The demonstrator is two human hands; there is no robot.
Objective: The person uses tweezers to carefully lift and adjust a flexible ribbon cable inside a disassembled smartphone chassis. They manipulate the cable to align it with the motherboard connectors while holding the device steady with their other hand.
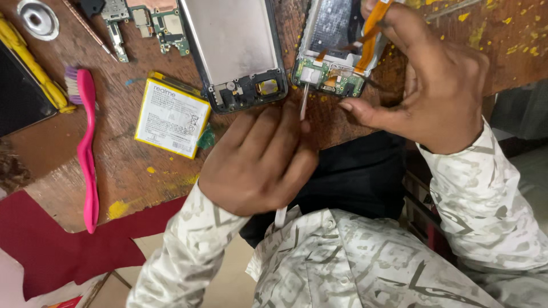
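Observation:
My left hand (257,162) is closed around a thin white tool (303,105), whose tip touches the small green circuit board (328,77) at the near end of an opened phone body (331,25). My right hand (425,85) pinches an orange flex cable (372,28) lifted off that phone body, with the thumb stretched toward the board. The white tool's other end (280,217) sticks out below my left hand.
A second phone frame (237,51) lies left of the opened one. A white battery with yellow edges (171,117), a pink brush (85,148), loose circuit boards (154,23), a round metal disc (37,18) and a yellow tool (34,68) rest on the worn wooden table (131,171). Red cloth (57,245) lies below the table edge.

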